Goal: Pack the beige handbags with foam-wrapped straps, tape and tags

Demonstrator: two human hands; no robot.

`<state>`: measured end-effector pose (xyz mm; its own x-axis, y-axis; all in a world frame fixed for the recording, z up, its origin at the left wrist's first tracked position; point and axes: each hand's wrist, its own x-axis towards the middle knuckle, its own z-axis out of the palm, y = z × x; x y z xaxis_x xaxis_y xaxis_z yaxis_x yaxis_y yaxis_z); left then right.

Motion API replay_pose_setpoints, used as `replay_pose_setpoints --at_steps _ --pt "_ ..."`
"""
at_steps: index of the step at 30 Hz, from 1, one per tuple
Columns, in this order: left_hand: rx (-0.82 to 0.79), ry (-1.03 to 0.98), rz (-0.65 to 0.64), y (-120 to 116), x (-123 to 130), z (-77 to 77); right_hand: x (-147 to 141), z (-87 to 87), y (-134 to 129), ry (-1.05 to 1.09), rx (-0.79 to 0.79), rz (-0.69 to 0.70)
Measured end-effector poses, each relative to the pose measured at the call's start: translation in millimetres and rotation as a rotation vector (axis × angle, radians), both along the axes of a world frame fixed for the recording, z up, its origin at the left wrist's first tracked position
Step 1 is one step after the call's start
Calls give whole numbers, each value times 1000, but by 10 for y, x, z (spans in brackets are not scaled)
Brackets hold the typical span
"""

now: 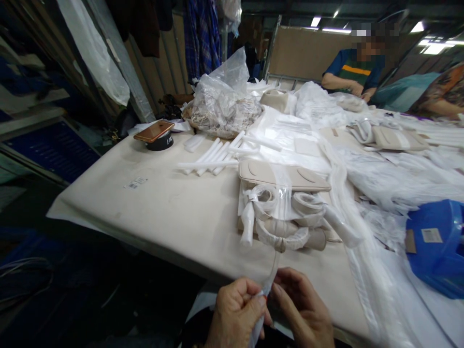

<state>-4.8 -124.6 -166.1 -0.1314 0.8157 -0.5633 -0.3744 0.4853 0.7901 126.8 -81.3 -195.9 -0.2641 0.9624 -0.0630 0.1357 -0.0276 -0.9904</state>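
Note:
My left hand [237, 311] pinches a thin, translucent white strip [274, 266] at the table's near edge. A small orange-red spot shows by its thumb. My right hand [302, 307] is closed at the same strip from the other side, thumb and forefinger against it; its fingertips are partly hidden. The strip runs up toward a beige handbag [304, 179] lying just beyond my hands. Clear plastic wrap crosses the bag's middle. Rolled straps [308, 203] and a curved handle [281, 237], wrapped in white film, lie against its near side.
White foam tubes [213, 157] lie behind the bag. A phone [155, 130] rests on a black round object at the left. A plastic bag of cords [224, 108] stands behind. At right are white film and a blue plastic container [437, 246]. Other people work across the table.

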Motion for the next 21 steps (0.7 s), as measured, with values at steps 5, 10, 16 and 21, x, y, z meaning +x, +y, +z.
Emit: replay_pose_setpoints --at_steps 5,10,16,21 --pt "133 307 -33 -49 -13 -46 82 449 204 -363 655 372" --pt "291 611 5 -81 -27 -105 -134 733 396 -584 812 654" --pt "298 573 75 -82 -30 -152 -166 682 459 -545 625 821" --pt "99 66 -46 -27 -109 -185 -52 613 461 -539 803 885"
